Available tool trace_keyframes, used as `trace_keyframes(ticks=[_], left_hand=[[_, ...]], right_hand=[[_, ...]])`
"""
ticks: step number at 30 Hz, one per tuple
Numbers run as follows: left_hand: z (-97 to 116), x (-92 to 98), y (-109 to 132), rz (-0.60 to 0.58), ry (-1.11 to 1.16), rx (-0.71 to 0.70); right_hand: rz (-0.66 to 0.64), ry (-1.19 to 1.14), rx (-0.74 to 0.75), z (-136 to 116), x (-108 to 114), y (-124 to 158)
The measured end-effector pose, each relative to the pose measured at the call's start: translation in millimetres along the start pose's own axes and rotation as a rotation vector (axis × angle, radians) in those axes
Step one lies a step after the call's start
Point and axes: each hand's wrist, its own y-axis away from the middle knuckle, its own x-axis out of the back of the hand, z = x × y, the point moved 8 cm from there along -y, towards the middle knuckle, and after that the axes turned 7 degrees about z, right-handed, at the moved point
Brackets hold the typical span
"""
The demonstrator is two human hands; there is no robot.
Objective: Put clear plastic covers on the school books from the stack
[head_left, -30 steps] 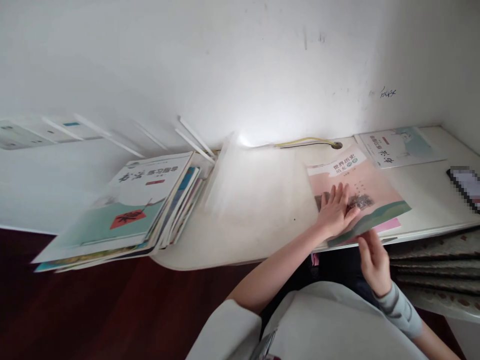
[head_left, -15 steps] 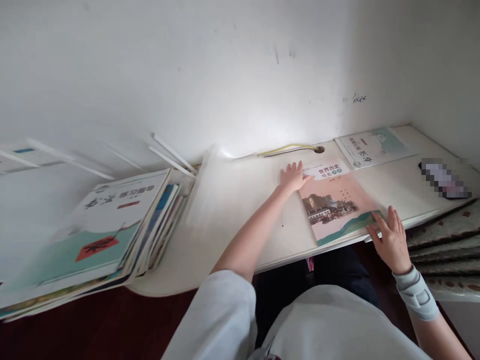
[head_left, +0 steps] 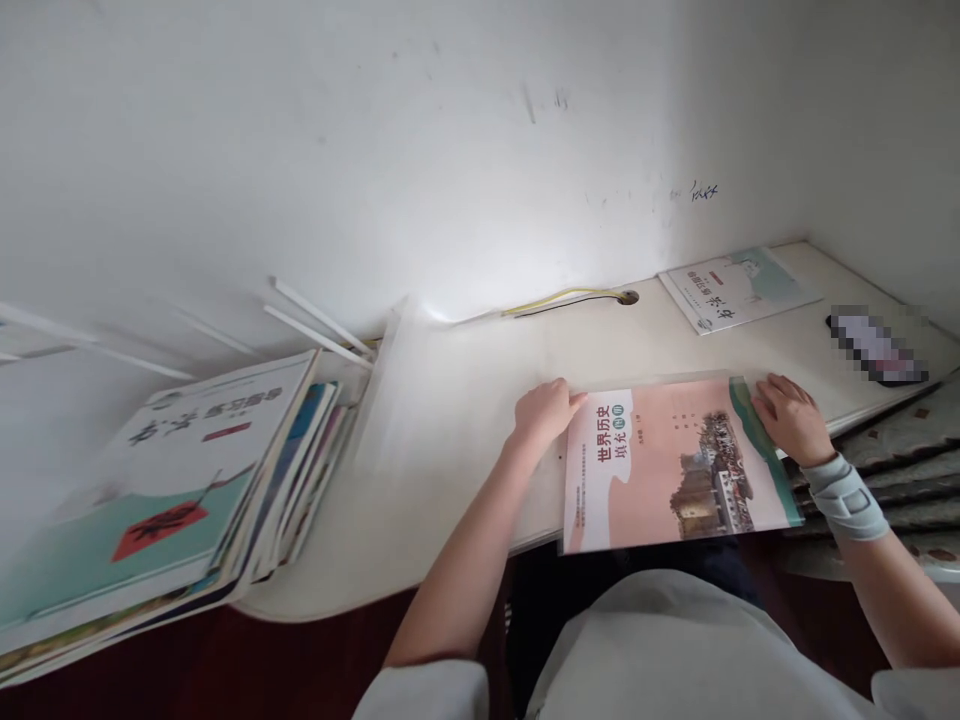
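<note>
A pink workbook [head_left: 660, 460] with Chinese lettering and a castle picture lies turned sideways, its near edge jutting past the front of the white desk [head_left: 450, 440]. At its left edge, near the far corner, my left hand [head_left: 546, 408] is closed with the thumb against the cover. My right hand [head_left: 791, 415], with a grey wrist brace [head_left: 851, 498] below it, grips the opposite edge by the green band. The fingertips under the book are hidden.
A thin booklet [head_left: 739, 288] lies at the back right, near a phone [head_left: 874, 345] with a blurred-out screen. Yellow and black cables [head_left: 562, 300] run into a desk hole. A tall stack of books [head_left: 202, 470] stands at left. Patterned cushions [head_left: 892, 480] are at right.
The workbook has been turned about a quarter turn and drawn toward me. Both hands have closed on its edges, the left coming nearer and the right shifting slightly up.
</note>
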Motion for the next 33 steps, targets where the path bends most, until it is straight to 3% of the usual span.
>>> trace_keyframes(ticks=[7, 12, 18, 21, 25, 29, 33], left_hand=[[-13.5, -11.1, -16.7, 0.008, 0.282, 0.07], [-15.1, -14.6, -26.3, 0.006, 0.362, 0.044], [2.3, -6.7, -21.5, 0.131, 0.292, 0.018], [12.0, -1.8, -18.0, 0.218, 0.167, 0.023], [18.7, 0.4, -26.0, 0.274, -0.053, 0.019], [16.1, 3.1, -33.8, 0.273, -0.099, 0.045], [43.6, 17.2, -8.1, 0.357, -0.049, -0.101]], right_hand=[[-0.036, -0.23, -0.042, -0.9, -14.6, -32.9], [-0.199, -0.351, -0.128, -0.4, -29.2, -58.2], [-0.099, -0.035, 0.034, -31.1, -20.8, -63.7], [-0.108, 0.092, 0.099, -46.4, -27.6, -73.5], [-0.139, 0.124, 0.129, -58.8, -45.6, -101.2], [-0.145, 0.097, 0.124, -63.0, -59.3, -120.4], [-0.13, 0.042, 0.126, -61.9, -60.7, -122.3]])
